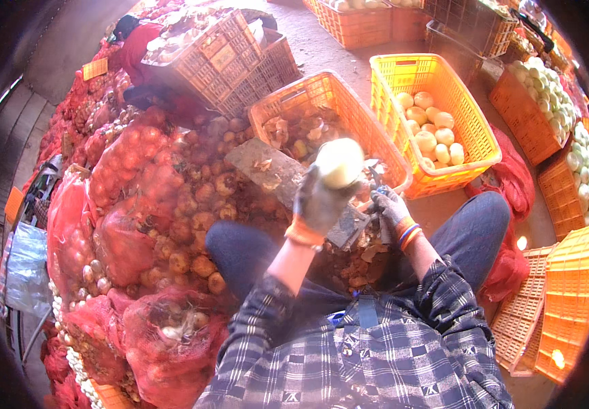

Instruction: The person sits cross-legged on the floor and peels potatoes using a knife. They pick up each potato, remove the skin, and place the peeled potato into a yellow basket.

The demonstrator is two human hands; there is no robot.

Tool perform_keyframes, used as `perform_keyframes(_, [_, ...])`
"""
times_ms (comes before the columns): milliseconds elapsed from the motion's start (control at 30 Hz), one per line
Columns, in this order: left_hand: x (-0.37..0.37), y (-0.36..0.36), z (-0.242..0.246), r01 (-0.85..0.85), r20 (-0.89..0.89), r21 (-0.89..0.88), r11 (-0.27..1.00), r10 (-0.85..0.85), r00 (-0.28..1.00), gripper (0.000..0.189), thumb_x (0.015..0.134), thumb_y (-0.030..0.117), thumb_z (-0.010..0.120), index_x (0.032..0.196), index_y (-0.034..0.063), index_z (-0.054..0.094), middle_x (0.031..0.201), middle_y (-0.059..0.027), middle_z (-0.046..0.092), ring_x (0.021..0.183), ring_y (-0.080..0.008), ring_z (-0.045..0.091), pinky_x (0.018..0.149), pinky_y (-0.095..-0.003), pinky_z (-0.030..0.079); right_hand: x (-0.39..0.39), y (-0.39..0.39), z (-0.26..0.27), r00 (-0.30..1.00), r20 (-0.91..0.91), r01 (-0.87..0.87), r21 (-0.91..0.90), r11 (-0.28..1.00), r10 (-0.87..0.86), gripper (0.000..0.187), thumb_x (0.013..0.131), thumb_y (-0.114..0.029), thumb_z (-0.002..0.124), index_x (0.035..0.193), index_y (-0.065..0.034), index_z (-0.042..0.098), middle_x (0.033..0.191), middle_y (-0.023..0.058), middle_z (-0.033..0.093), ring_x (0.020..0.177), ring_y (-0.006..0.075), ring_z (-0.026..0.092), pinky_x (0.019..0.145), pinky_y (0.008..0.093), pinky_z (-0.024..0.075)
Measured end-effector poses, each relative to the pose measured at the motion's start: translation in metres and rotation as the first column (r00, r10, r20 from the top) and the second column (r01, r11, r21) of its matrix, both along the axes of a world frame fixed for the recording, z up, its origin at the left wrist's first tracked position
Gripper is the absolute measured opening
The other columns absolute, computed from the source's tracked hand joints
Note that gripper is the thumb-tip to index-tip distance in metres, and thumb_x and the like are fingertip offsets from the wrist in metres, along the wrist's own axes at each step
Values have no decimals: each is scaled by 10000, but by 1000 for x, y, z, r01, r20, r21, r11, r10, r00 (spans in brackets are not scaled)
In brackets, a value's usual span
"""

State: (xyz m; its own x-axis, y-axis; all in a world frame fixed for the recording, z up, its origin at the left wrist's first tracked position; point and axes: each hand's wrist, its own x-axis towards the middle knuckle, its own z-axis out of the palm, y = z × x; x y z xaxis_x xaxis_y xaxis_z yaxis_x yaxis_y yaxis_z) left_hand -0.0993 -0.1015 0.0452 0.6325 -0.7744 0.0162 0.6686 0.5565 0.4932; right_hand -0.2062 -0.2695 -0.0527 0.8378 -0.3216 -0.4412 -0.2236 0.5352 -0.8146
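My left hand (319, 205), in a grey work glove with an orange cuff, grips a pale peeled onion (340, 162). My right hand (393, 208), gloved too, holds a small knife (374, 176) whose dark blade points up beside the onion. Beneath both hands a worn wooden board (269, 166) lies across the near side of an orange crate (384, 134) that contains onion skins and scraps. To the right, peeled onions (429, 128) sit inside a yellow crate (478, 128). Unpeeled onions (202, 222) are heaped beside my left knee.
Red mesh sacks of onions (125, 158) crowd the left side. Stacked crates (223, 51) stand ahead, near a person in red (138, 48). More crates of peeled onions (539, 97) line the right. Overturned-looking orange crates (570, 301) lie at lower right, near crumpled red netting (511, 179).
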Motion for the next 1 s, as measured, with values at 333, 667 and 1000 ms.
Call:
perform_keyframes(333, [-31, 25, 31, -140, 353, 180, 974, 69, 933, 646, 910, 56, 719, 1494, 28, 445, 1433, -114, 567, 1299, -216, 555, 1103, -382, 447, 1, 20, 48, 999, 33, -9, 22, 1000, 8, 132, 955, -163, 649, 1064, -90, 665, 801, 39, 671, 568, 127, 596, 499, 262, 498])
perform_keyframes(667, [-99, 332, -100, -874, 480, 486, -26, 843, 242, 363, 940, 102, 695, 1291, 52, 618, 1128, -60, 698, 994, -150, 666, 894, -282, 544, 44, 48, 44, 950, 109, -274, -155, 949, 292, 497, 1016, -195, 570, 1488, -92, 453, 759, -16, 590, 548, 72, 519, 490, 219, 437])
perform_keyframes(1000, [-89, 414, -258, -575, 631, 775, -262, 377, 678, 426, 890, 210, 693, 1285, 57, 649, 1134, -151, 732, 1035, -291, 695, 896, -379, 543, 66, 86, 1, 981, 118, -115, -268, 957, 151, 365, 984, -86, 585, 1347, -119, 604, 735, -100, 478, 641, 23, 421, 578, 192, 327])
